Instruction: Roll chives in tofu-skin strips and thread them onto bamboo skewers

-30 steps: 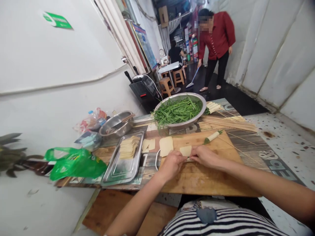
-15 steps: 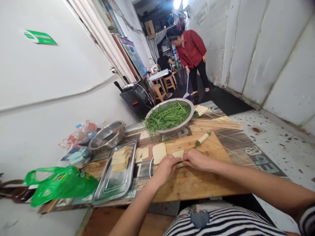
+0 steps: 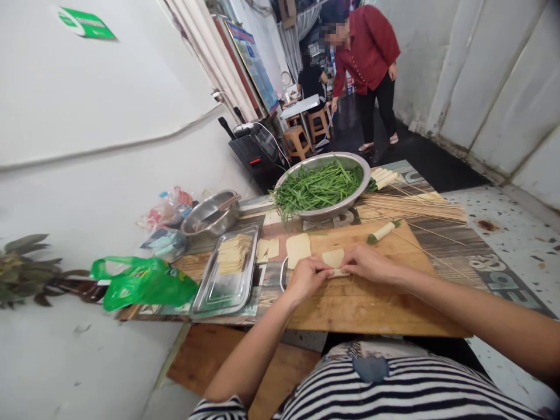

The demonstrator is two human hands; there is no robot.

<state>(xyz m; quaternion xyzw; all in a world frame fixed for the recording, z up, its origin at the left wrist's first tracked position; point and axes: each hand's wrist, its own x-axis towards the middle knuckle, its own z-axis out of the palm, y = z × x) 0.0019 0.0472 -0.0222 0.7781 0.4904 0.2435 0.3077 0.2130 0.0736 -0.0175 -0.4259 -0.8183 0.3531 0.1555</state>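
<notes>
Over the wooden cutting board [image 3: 371, 309], my left hand [image 3: 308, 278] and my right hand [image 3: 366, 263] pinch the two ends of a thin, pale tofu sheet [image 3: 333, 258]. Its near edge is curled into a narrow roll between my fingertips, while the far part lies flat. Whatever is inside the roll is hidden. A finished roll [image 3: 382, 233] with green ends rests farther back on the board. Just beyond my left hand lies another flat tofu sheet [image 3: 298, 249]. Several stacked sheets [image 3: 235, 253] sit on the metal tray [image 3: 225, 298] to the left.
A steel basin [image 3: 366, 182] heaped with long green chives [image 3: 321, 188] stands behind the board. Thin wooden skewers [image 3: 415, 208] and more rolls [image 3: 384, 178] lie right of it. Leftward are a smaller bowl [image 3: 214, 221] and a green bag [image 3: 146, 283]. A person in red [image 3: 371, 46] holds a broom.
The view has shifted, so the table appears higher and farther right. The sheet's near edge is now rolled over the green strip that showed at my fingers. The person in red has moved the broom leftward.
</notes>
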